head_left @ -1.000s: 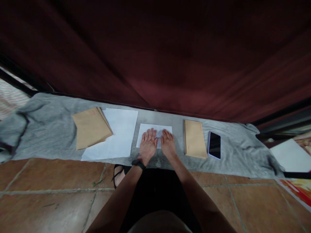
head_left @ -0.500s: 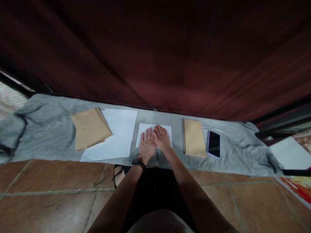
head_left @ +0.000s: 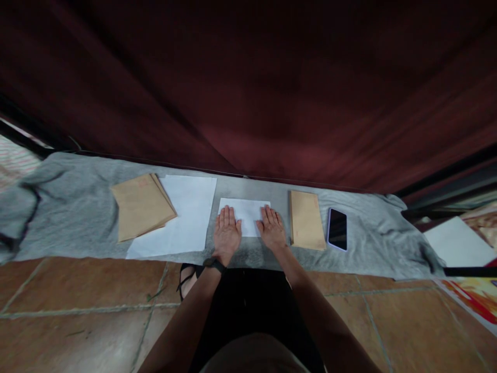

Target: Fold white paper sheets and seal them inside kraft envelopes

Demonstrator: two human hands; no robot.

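A small folded white sheet (head_left: 247, 211) lies on a grey cloth (head_left: 77, 217) spread over the floor. My left hand (head_left: 226, 234) rests flat on the sheet's left end, fingers stretched out, a black band on the wrist. My right hand (head_left: 272, 229) lies flat on its right end, fingers spread. Neither hand holds anything. The middle of the sheet shows bare between them.
Left of the sheet lie a large white paper (head_left: 185, 215) and a stack of brown envelopes (head_left: 141, 212). To the right sit a narrow brown envelope (head_left: 306, 219) and a dark phone (head_left: 337, 229). A dark red curtain (head_left: 272, 88) hangs behind. Brown floor tiles (head_left: 77, 311) lie in front.
My hands were side by side at the sheet's middle, nearly touching. They have slid apart, the left one leftwards and the right one rightwards, to the two ends of the sheet.
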